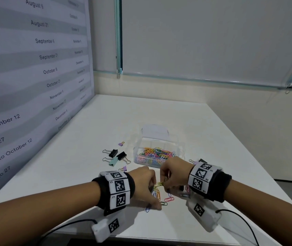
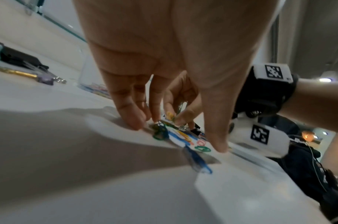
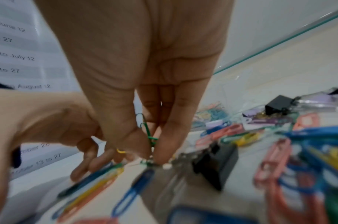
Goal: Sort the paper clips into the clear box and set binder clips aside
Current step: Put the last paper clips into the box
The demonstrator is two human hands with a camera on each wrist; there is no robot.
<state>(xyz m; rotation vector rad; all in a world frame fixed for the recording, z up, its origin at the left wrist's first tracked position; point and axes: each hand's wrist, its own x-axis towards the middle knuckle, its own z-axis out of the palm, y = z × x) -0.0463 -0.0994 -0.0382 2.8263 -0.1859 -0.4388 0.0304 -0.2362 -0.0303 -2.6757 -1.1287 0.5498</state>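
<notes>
The clear box (image 1: pixel 136 151) holds many coloured paper clips and stands mid-table. Just in front of it, several loose paper clips (image 1: pixel 168 199) lie between my hands. My right hand (image 1: pixel 164 183) pinches a chain of green paper clips (image 3: pixel 147 131) between thumb and fingers (image 3: pixel 162 153), lifted off the table. My left hand (image 1: pixel 155 196) stands over the loose clips, fingertips (image 2: pixel 134 122) and thumb apart, touching the table and clips (image 2: pixel 160 132). A black binder clip (image 3: pixel 216 165) lies right beside my right hand. More binder clips (image 1: pixel 117 156), black, mint and purple, lie left of the box.
A black binder clip (image 1: pixel 202 160) and a purple one lie right of the box, behind my right wrist. A printed panel of dates (image 1: pixel 35 77) walls the table's left side. The table's (image 1: pixel 106 121) front edge is close below my wrists. A person (image 2: pixel 308 151) sits beyond it.
</notes>
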